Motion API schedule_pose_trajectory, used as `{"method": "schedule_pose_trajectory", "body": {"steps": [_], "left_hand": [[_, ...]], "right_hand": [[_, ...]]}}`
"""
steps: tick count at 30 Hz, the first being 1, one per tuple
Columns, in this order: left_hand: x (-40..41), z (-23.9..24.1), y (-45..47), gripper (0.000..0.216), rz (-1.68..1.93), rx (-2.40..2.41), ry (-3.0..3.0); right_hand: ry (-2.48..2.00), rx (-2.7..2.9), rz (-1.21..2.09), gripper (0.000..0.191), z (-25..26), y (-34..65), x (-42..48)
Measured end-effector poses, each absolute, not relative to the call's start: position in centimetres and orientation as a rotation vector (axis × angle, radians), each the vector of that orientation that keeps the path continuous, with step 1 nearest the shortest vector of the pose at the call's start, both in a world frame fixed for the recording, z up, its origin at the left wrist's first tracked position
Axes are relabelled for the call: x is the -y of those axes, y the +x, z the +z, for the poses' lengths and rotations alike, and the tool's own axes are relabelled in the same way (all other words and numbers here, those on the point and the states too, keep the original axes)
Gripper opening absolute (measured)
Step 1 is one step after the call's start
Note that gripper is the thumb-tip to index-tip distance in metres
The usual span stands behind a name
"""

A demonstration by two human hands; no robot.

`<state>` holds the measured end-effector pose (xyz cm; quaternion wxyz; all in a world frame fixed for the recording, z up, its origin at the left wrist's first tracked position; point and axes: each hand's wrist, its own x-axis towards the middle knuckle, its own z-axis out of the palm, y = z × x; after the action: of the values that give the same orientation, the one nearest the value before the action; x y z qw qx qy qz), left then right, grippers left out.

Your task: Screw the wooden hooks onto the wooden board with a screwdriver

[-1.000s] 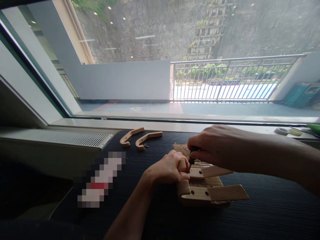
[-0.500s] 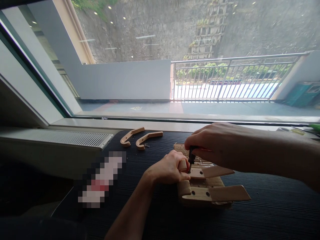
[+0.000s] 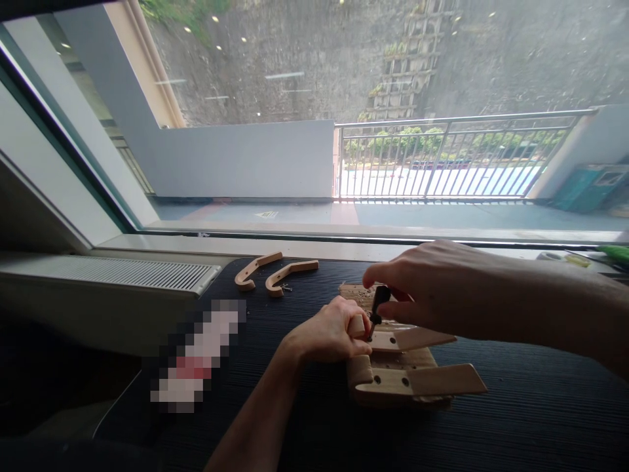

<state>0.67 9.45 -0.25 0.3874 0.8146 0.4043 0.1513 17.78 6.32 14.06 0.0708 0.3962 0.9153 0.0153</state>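
Our left hand (image 3: pixel 325 335) is curled shut around the rounded end of the farther wooden hook (image 3: pixel 417 338), pressing it down on the wooden board (image 3: pixel 426 358) that lies on the black tabletop (image 3: pixel 531 419), right of centre and near us. A second hook (image 3: pixel 432 380) lies on the same board, just nearer to us, with two dark holes showing in its flat face.

Our right hand (image 3: pixel 427 288) comes in from the right and holds a small dark screwdriver (image 3: pixel 378 305) in its fingertips. The tip stands on the farther hook, right beside our left thumb. The fingers are only partly closed: thumb and middle finger pinch the handle, while the index finger points out to the left, clear of it.

That grip is the change. A second ago the whole hand was wrapped low over the handle and hid most of it. Now the hand sits a little higher, the fingers have loosened, and the black handle shows, leaning to the right. The tip has not left its spot and our left hand has not moved, so we read this as a fresh hold taken on the tool between turns, with the hook kept pinned.

Far to the left, two loose hooks (image 3: pixel 269 271) lie side by side near the window ledge, with a small screw (image 3: pixel 287 287) next to them. A blurred object (image 3: pixel 196 360) lies near the table's left edge.
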Motion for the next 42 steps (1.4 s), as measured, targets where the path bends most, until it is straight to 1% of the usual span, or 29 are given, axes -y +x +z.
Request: {"method": "schedule_pose_trajectory", "body": {"steps": [1,3,5,7,13,20,25,30,39,42], "left_hand": [[-9.4,-0.2,0.7,0.020,0.391,-1.018,2.066],[-9.4,-0.1,0.6,0.020,0.399,-1.001,2.058],[-9.4,-0.1,0.6,0.020,0.394,-0.996,2.057],[-9.5,-0.2,0.7,0.020,0.386,-0.995,2.067],[-9.7,-0.7,0.6,0.018,0.442,-0.992,2.140],[-9.6,-0.7,0.6,0.018,0.418,-1.025,2.132],[-9.5,-0.3,0.6,0.020,0.407,-1.010,2.126],[-9.5,-0.4,0.6,0.022,0.391,-0.990,2.117],[-9.6,-0.6,0.6,0.021,0.406,-0.999,2.135],[-9.6,-0.7,0.5,0.024,0.415,-1.023,2.128]], "right_hand": [[1.209,-2.719,-0.002,0.009,14.4,17.6,-6.1],[1.197,-2.700,-0.079,0.015,14.7,17.5,-6.1],[1.155,-2.730,-0.107,0.021,14.4,17.6,-6.4],[1.131,-2.776,-0.097,0.021,13.9,17.9,-6.9],[1.145,-2.799,0.013,0.021,13.1,18.2,-7.2],[1.006,-2.895,0.238,0.021,12.1,18.9,-7.3],[1.174,-2.762,-0.043,0.010,13.7,17.9,-6.6],[1.158,-2.789,-0.181,0.020,13.8,17.8,-6.7],[1.146,-2.745,-0.054,0.020,13.7,17.8,-6.9],[1.141,-2.735,-0.021,0.024,13.6,17.8,-7.0]]}}
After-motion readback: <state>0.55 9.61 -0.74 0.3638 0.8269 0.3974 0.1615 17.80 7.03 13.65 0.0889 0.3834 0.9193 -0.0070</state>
